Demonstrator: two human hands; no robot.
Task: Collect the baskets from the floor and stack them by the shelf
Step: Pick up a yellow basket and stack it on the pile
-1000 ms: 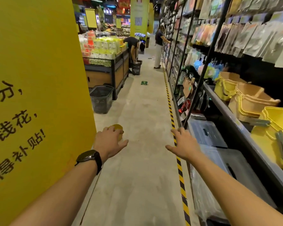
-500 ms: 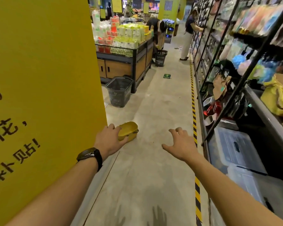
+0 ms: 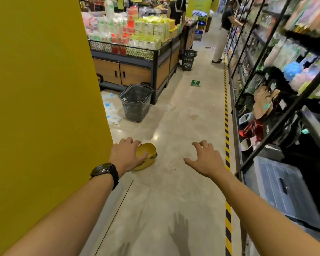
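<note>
A shop; stocked shelves (image 3: 277,58), shopping basket (image 3: 136,102).

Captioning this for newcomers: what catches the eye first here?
A big yellow wall fills the left side. The left hand and right hand reach out open above the aisle floor, a small yellow basket lying past the left one. Farther on, a dark basket stands beside a display stand.

Small basket (image 3: 146,157) on floor (image 3: 174,191), pillar (image 3: 44,108) left, shelf (image 3: 277,100) right
</note>
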